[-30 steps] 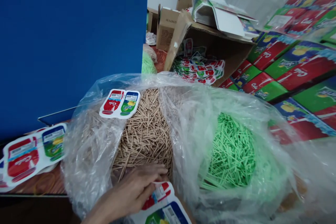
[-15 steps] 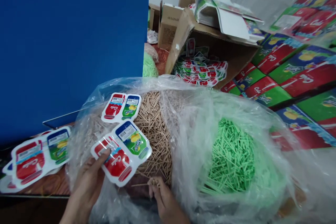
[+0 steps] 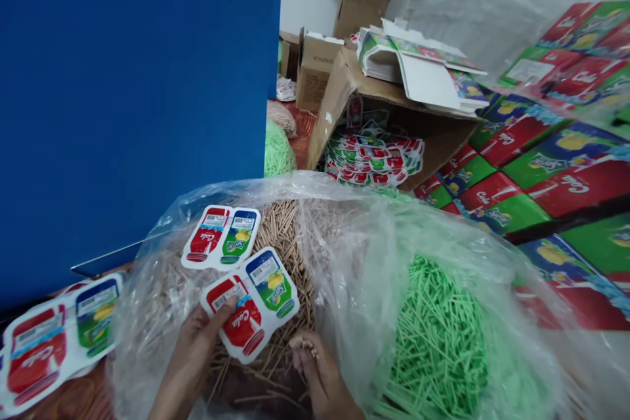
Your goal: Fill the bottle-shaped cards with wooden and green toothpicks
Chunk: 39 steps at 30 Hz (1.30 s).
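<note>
Cola-and-Sprite card (image 3: 253,305), in the head view: held up in the left hand (image 3: 189,354), above the brown sticks (image 3: 280,236) in an open clear plastic bag (image 3: 152,302). Gripped by the left thumb over the red half and by fingers behind, probably to support the card from one side and leave most of the print facing up. Tilted, with the Sprite half farther from the left hand. Near it, the right hand (image 3: 325,377), low over the same bag, with fingertips closed on a small bunch of brown sticks; bunched with ends together, perhaps for easier handling. Exact number in the bunch: impossible to tell.

In looks, flat and glossy, with a white border following two joined jar shapes: one red with Cola lettering, one blue and green with a yellow fruit picture and Sprite lettering. On each half, a pale barcode label. Just beyond, a matching second card (image 3: 221,239), lying face up on the bag, probably within easy reach there. To the right, green sticks (image 3: 438,341) in clear plastic, kept apart from the brown ones, apparently to separate the colours.
</note>
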Available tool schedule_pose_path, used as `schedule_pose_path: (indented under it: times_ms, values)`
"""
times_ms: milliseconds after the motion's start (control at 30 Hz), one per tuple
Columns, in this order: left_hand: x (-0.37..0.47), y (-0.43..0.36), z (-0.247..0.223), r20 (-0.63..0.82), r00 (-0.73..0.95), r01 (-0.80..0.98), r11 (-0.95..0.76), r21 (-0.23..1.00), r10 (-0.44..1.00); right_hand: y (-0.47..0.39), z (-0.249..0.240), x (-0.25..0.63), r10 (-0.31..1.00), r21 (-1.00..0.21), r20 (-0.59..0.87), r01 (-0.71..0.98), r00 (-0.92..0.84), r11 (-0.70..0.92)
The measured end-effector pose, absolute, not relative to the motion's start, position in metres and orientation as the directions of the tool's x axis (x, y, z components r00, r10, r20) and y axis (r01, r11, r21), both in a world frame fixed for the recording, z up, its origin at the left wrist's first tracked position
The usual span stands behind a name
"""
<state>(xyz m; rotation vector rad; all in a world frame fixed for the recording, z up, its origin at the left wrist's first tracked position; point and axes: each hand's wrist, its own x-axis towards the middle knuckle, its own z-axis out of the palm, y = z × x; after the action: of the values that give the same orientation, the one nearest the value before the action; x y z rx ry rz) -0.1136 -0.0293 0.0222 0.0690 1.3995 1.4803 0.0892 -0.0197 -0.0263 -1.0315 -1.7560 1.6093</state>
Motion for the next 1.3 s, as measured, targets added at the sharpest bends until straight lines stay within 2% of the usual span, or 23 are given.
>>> schedule_pose_path:
  times_ms: [267, 467, 667, 733, 800, 900, 967, 1067, 1167, 1300]
  values:
    - [-0.116, -0.027, 0.016, -0.652, -0.384, -0.582, 0.377, 0.720, 0.654, -0.012, -0.034, 0.084, 0.870, -0.993, -0.107, 0.104, -0.481, -0.064]
    - [-0.125, -0.040, 0.006, -0.547, -0.508, -0.373, 0.402, 0.836, 0.666, -0.006, -0.026, 0.088, 0.861, -0.985, -0.141, 0.155, -0.489, -0.073]
    - [-0.125, -0.054, -0.013, -0.503, -0.533, -0.203, 0.475, 0.856, 0.680, -0.001, -0.027, 0.095, 0.841, -0.979, -0.125, 0.205, -0.527, -0.017]
    - [-0.121, -0.058, -0.016, -0.362, -0.520, -0.020, 0.413, 0.911, 0.774, 0.002, -0.024, 0.098, 0.821, -0.977, -0.118, 0.212, -0.559, 0.004]
    - [-0.114, -0.061, -0.016, -0.119, -0.494, 0.238, 0.265, 0.934, 0.861, 0.006, -0.015, 0.097, 0.835, -0.983, -0.090, 0.184, -0.542, 0.014]
    - [-0.101, -0.059, -0.012, 0.241, -0.305, 0.555, -0.033, 0.831, 0.921, 0.011, 0.004, 0.089, 0.905, -1.000, -0.020, -0.012, -0.424, -0.028]
    - [-0.094, -0.054, -0.007, 0.373, -0.145, 0.650, -0.196, 0.734, 0.916, 0.013, 0.017, 0.081, 0.923, -0.982, -0.042, -0.153, -0.383, -0.108]
    - [-0.088, -0.047, -0.001, 0.440, -0.056, 0.714, -0.272, 0.645, 0.896, 0.013, 0.026, 0.070, 0.916, -0.962, -0.174, -0.136, -0.360, -0.236]
    - [-0.087, -0.046, -0.001, 0.429, -0.026, 0.720, -0.281, 0.634, 0.903, 0.014, 0.024, 0.063, 0.911, -0.945, -0.268, -0.098, -0.314, -0.312]
    - [-0.087, -0.049, -0.006, 0.404, -0.003, 0.700, -0.286, 0.654, 0.915, 0.019, 0.022, 0.058, 0.882, -0.862, -0.340, -0.266, -0.328, -0.431]
